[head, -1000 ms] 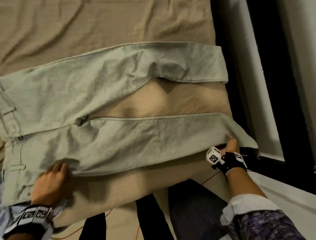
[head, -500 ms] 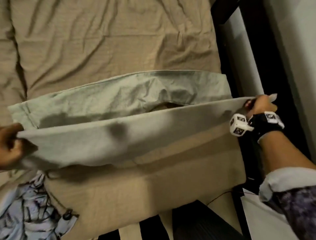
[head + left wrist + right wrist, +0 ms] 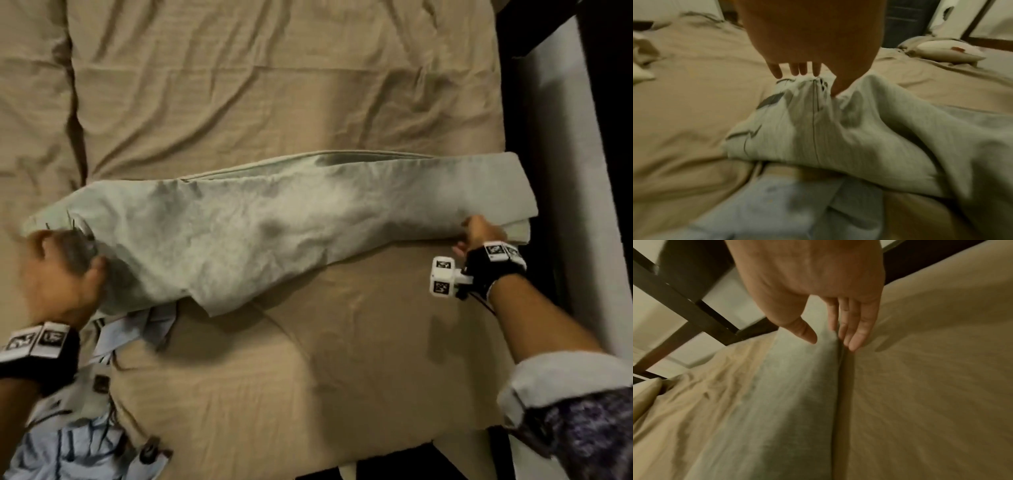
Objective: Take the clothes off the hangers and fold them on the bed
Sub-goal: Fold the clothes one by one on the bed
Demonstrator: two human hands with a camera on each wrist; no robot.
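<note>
Pale green trousers (image 3: pixel 274 233) lie across the tan bed sheet (image 3: pixel 274 85), folded lengthwise with one leg on top of the other. My left hand (image 3: pixel 65 274) is at the waist end on the left. In the left wrist view it (image 3: pixel 816 81) pinches the bunched waistband between thumb and fingers, and the trousers (image 3: pixel 859 138) rise in a peak to it. My right hand (image 3: pixel 479 233) is at the hem end near the bed's right edge. In the right wrist view it (image 3: pixel 831 342) has straight fingers resting along the edge of the trouser leg (image 3: pixel 787 402), thumb apart.
A light blue patterned garment (image 3: pixel 68 445) lies crumpled at the near left corner, partly under the trousers' waist end. Dark frame bars (image 3: pixel 684 305) and a drop run along the bed's right side. A pillow (image 3: pixel 947 52) lies farther up the bed.
Both hands lifted the near trouser leg and laid it over the far one. The right hand has let go of the hem and now rests flat beside it.
</note>
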